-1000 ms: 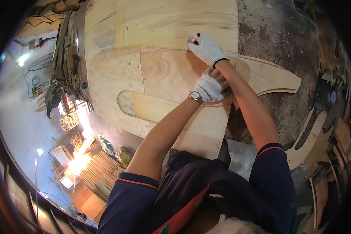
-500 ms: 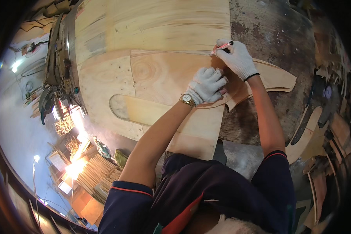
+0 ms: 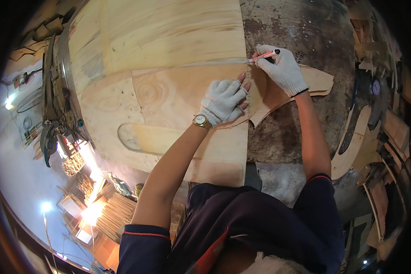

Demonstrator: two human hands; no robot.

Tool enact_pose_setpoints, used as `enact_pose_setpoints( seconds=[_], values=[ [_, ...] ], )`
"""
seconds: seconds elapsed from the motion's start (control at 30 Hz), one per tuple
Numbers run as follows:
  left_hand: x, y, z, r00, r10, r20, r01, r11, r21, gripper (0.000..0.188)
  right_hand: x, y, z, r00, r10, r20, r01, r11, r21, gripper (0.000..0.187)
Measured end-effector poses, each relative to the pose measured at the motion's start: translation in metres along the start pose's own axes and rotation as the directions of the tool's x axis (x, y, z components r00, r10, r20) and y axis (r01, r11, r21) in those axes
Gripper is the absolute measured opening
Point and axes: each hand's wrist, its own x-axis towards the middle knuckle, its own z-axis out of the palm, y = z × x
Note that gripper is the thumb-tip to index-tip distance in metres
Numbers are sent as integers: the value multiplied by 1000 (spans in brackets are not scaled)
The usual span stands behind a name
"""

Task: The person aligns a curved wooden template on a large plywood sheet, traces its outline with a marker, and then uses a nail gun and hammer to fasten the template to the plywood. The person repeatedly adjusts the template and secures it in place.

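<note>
A white-and-red marker pen (image 3: 268, 55) with a black end is gripped in my right hand (image 3: 284, 68), which wears a white knit glove. Its tip meets the upper edge of a curved plywood piece (image 3: 169, 89), close to the right edge of the pale plywood sheet (image 3: 169, 36) underneath. My left hand (image 3: 223, 101), gloved too but with bare fingertips showing, lies on the curved piece with fingers apart, just left of the pen. The narrowing right end of the curved piece reaches past the sheet over the dark worn tabletop (image 3: 301, 32).
An oval cutout (image 3: 129, 137) sits in the plywood at lower left. Clamp-like metal tools (image 3: 55, 118) line the table's left edge. Stacked wood strips (image 3: 116, 208) stand below at left, near a bright light. Curved wood offcuts (image 3: 351, 148) lean along the right.
The pen and my right hand have moved right along the curved edge, to the sheet's border. My left fingers have stretched out from a more curled pose. The whole view has shifted slightly.
</note>
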Motion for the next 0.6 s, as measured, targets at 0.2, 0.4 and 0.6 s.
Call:
enact_pose_setpoints(
  seconds=[0.2, 0.4, 0.6],
  values=[
    [0, 1, -1, 1000, -1, -9, 1, 1000, 5, 62, -10, 3, -13, 994, 111, 8, -111, 994, -19, 35],
    [1, 0, 0, 1000, 0, 21, 1, 1000, -3, 62, -19, 19, -14, 993, 115, 14, -115, 990, 87, 31],
    [2, -2, 3, 999, 35, -22, -35, 999, 7, 62, -38, 30, -8, 986, 95, -138, -81, 991, 104, 34]
  ],
)
